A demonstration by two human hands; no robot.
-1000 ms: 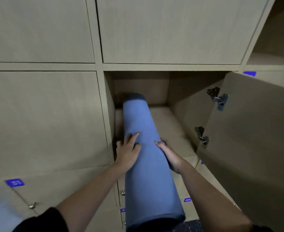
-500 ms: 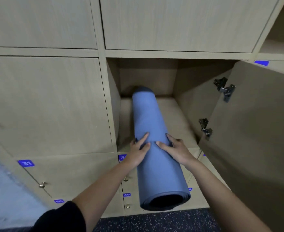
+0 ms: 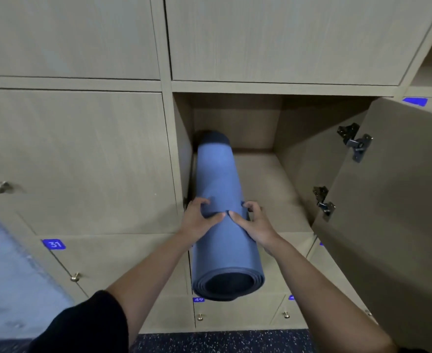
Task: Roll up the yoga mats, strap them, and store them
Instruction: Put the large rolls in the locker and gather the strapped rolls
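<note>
Pale wooden lockers [image 3: 82, 161] stand over a dark speckled floor [image 3: 222, 342]. One cubby's door [image 3: 388, 212] hangs open on the right. The rolled blue mat [image 3: 220, 189] lies half inside, with the left hand [image 3: 199, 220] and right hand [image 3: 255, 225] gripping its sides.

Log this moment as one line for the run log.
step: storing | mat: rolled, far end inside open locker, near end sticking out | left hand: grips mat | right hand: grips mat

A blue tag [image 3: 54, 244] at the lower left, on the corner of a locker door [image 3: 102, 256], reads "31". A second tag [image 3: 198, 299], low in the middle just under the mat [image 3: 220, 189], reads "49". A third tag [image 3: 414, 101], upper right, is unreadable.
</note>
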